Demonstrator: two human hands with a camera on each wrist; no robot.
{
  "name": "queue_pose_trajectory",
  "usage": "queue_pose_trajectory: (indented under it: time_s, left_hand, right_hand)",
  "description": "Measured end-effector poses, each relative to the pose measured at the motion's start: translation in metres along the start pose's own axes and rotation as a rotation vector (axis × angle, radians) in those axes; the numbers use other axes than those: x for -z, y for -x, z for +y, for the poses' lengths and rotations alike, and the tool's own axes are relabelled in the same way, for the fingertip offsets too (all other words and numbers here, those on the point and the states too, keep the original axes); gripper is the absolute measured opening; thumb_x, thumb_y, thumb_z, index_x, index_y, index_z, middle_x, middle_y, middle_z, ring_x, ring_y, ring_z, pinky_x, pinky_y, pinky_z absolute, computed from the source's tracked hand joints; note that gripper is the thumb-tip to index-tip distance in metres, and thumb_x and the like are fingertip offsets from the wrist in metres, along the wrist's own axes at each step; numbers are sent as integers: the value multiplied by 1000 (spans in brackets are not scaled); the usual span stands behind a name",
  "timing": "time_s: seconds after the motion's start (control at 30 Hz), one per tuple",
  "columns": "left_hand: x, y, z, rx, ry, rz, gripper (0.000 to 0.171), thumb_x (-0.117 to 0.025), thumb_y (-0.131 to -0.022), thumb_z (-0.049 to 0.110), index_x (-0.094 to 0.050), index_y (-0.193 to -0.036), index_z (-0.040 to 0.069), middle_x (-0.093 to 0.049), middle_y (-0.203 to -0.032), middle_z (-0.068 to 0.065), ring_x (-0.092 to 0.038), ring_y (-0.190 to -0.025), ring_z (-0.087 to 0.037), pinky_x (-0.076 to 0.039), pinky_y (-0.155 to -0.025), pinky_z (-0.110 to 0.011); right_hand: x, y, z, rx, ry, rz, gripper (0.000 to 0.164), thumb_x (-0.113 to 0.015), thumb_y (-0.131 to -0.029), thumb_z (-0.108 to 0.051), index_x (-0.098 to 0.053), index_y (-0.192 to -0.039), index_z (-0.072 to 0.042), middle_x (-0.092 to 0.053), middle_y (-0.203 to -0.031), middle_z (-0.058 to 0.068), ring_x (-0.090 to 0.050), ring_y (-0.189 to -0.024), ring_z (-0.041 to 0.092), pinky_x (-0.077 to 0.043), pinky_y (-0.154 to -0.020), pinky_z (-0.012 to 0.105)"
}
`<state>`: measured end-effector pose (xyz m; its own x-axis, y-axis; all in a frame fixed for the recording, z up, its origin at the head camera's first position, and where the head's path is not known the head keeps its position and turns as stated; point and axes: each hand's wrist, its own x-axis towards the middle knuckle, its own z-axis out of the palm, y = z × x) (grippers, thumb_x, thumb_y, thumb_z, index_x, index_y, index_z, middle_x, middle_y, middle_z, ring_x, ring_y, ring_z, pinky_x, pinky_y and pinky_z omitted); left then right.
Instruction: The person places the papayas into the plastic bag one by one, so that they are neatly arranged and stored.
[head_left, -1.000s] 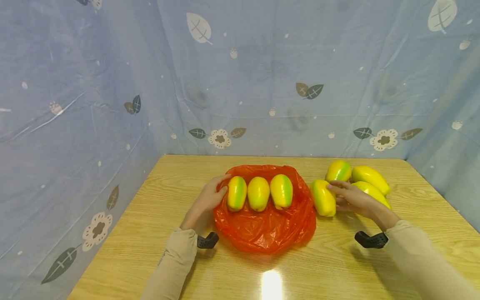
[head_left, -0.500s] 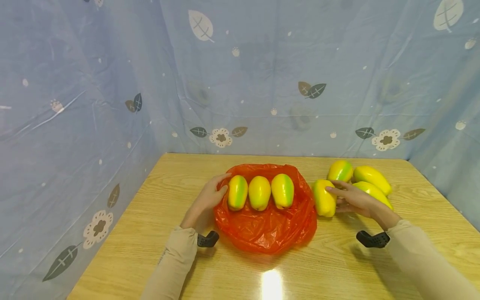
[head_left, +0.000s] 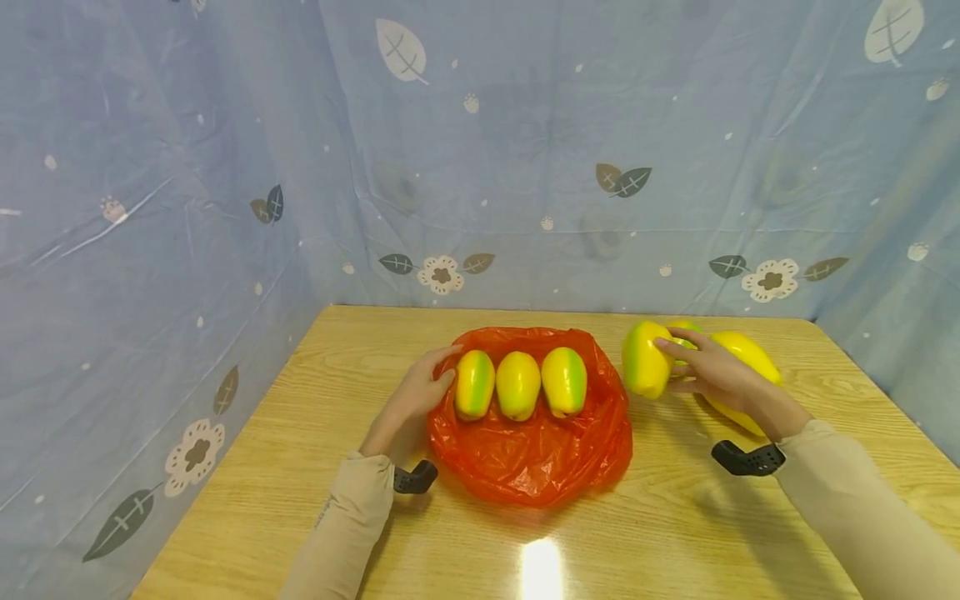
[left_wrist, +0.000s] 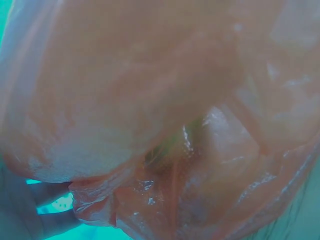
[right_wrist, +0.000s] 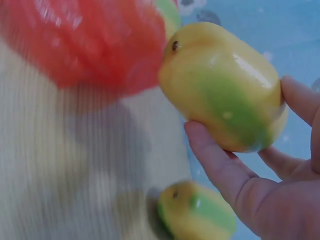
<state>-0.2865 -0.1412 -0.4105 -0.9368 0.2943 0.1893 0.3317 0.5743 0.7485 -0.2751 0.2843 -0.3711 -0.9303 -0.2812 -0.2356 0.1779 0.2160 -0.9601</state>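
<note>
My right hand (head_left: 716, 371) holds a yellow papaya with a green stripe (head_left: 647, 360) above the table, right of the bag. In the right wrist view the thumb and fingers grip one end of this papaya (right_wrist: 225, 90). A red plastic bag (head_left: 525, 467) lies opened wide in the middle, with three papayas (head_left: 517, 386) in a row on it. My left hand (head_left: 417, 392) holds the bag's left rim. Up close in the left wrist view, the bag's film (left_wrist: 95, 200) is bunched at the fingertips.
Several more papayas (head_left: 748, 353) lie at the right back, partly hidden behind my right hand. One papaya (right_wrist: 197, 210) shows below the held one in the right wrist view. A patterned blue cloth (head_left: 480, 167) hangs along the wooden table's (head_left: 360, 350) back and sides.
My right hand has lifted its papaya off the table, up and slightly away from me. The left hand and the bag with its three papayas have stayed put.
</note>
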Motion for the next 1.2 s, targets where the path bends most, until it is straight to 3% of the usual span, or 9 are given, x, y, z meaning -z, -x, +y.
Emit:
queue_pose_trajectory:
  time_s: [0.1, 0.23, 0.33, 0.8, 0.97, 1.2]
  left_hand:
    - [0, 0, 0, -6, -2, 1, 42, -52, -95, 2, -49, -137, 2, -46, -139, -20, -38, -131, -36, -27, -109, -49]
    - [1, 1, 0, -7, 2, -3, 42, -52, -95, 2, -49, -137, 2, -46, -139, -20, -38, -131, -36, -28, -109, -49]
    - [1, 1, 1, -3, 5, -4, 42, -52, -95, 2, -49, -137, 2, -46, -139, -20, -38, -131, -36, -28, -109, -49]
    - [1, 0, -1, -20, -6, 8, 41, -52, -95, 2, -50, -136, 2, -47, -137, -19, -39, -130, -35, -28, -109, -48]
    - [1, 1, -1, -41, -8, 11, 41, -52, -94, 0, -51, -135, 0, -48, -136, -21, -40, -129, -36, -29, -108, -48]
    - [2, 1, 1, -55, -12, 11, 41, -52, -93, -1, -51, -134, -1, -49, -135, -21, -41, -128, -37, -29, -108, -49]
  right_hand:
    - [-10, -3, -9, 12, -8, 12, 84, -45, -100, -40, 11, -150, -1, -17, -146, 34, -47, -120, 37, -47, -93, 43]
    - [-28, -5, -21, 52, -40, 5, 80, -44, -100, -39, 4, -151, -1, -28, -140, 29, -57, -106, 20, -48, -92, 42]
    - [-43, -9, -28, 73, -53, -19, 77, -44, -101, -39, 1, -151, -1, -33, -138, 25, -60, -101, 15, -48, -92, 43]
    - [-121, -27, -37, 50, -124, -85, 75, -51, -99, -32, -5, -152, -5, -28, -144, 30, -44, -123, 42, -48, -92, 47]
    - [-153, -25, -39, 16, -146, -80, 71, -56, -97, -32, -15, -150, -8, -26, -144, 27, -44, -122, 42, -49, -90, 47]
    - [-193, -24, -32, 8, -126, -27, 63, -60, -95, -28, -28, -146, -11, -40, -134, 26, -55, -109, 35, -54, -81, 43]
